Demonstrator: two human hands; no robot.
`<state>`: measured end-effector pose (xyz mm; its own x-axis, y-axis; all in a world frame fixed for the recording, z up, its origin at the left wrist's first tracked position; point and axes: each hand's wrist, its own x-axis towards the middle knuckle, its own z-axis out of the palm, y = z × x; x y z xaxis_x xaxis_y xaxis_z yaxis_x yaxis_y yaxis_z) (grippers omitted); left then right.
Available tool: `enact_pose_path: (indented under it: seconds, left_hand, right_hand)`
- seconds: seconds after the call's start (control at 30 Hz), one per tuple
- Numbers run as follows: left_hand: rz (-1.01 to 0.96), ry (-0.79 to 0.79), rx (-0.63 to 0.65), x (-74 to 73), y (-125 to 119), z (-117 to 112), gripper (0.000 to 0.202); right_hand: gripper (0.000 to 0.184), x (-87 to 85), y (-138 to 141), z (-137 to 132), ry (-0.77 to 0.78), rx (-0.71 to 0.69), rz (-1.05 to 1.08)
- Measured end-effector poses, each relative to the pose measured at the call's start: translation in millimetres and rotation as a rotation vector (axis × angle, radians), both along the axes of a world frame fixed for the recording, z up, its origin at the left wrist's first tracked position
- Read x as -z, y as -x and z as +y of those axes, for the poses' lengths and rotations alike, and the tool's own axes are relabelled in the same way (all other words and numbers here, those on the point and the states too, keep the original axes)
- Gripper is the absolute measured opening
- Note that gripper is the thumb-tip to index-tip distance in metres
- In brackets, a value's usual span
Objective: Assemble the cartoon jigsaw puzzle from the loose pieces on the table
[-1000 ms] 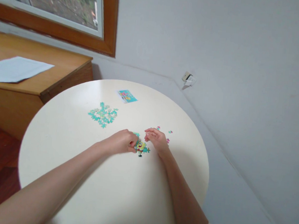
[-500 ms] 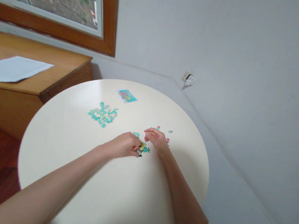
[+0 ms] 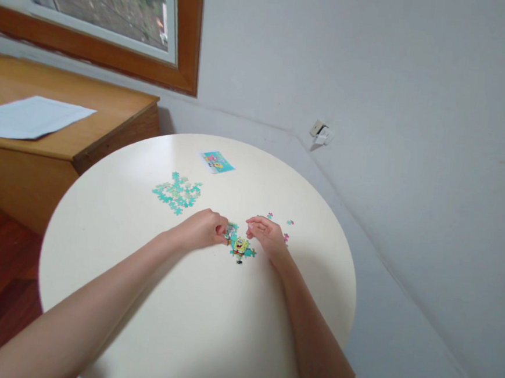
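Observation:
A small joined patch of jigsaw [image 3: 241, 247], yellow and teal, lies on the round cream table [image 3: 190, 318]. My left hand [image 3: 203, 229] rests just left of it, fingers pinched on a small greyish puzzle piece [image 3: 229, 232] at the patch's upper left edge. My right hand [image 3: 266, 234] sits just right of the patch with its fingers curled together; whether they hold anything is hidden.
A heap of loose teal pieces [image 3: 177, 193] lies farther back on the left. A small picture card [image 3: 217, 162] sits near the far rim. A few pink pieces [image 3: 288, 229] lie by my right hand. A wooden desk with paper [image 3: 31, 117] stands at left; the wall is close on the right.
My left hand slid right over the joined patch, then drew back up and left, and it now pinches a piece at the patch's upper edge. My right hand barely moved.

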<state>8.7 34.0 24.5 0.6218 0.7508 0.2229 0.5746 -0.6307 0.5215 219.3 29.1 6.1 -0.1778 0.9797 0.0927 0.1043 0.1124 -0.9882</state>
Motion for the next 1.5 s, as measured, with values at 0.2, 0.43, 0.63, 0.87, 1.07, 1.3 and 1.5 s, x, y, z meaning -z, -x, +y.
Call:
enact_pose_path:
  seconds: [0.2,0.43,0.63,0.87,1.07,1.3,1.5]
  left_hand:
    - [0.025,0.013,-0.02,0.7,-1.0,0.2,0.02]
    - [0.044,0.014,0.038,-6.5,-3.7,-5.7,0.026]
    - [0.073,0.026,0.086,-11.9,-7.2,-11.5,0.025]
    - [0.095,0.04,0.083,-14.9,-9.0,-13.6,0.028]
    - [0.097,0.074,0.123,-18.0,-10.8,-16.9,0.029]
    - [0.029,0.106,0.186,-14.5,-9.8,-17.0,0.031]
    - [-0.008,0.083,0.181,-12.9,-11.9,-18.8,0.029]
  right_hand:
    - [0.033,0.8,0.5,0.8,0.008,0.0,0.014]
    - [0.033,3.8,3.0,2.1,-0.014,0.016,0.015]
    - [0.032,0.9,3.7,2.0,0.008,-0.011,0.02]
    - [0.029,1.9,3.7,3.1,0.011,-0.008,0.024]
    - [0.03,6.2,5.1,3.8,-0.011,0.032,0.043]
    - [0.028,-1.0,4.8,1.4,0.018,-0.003,0.045]
    - [0.027,-2.8,4.9,1.5,-0.006,0.071,0.056]
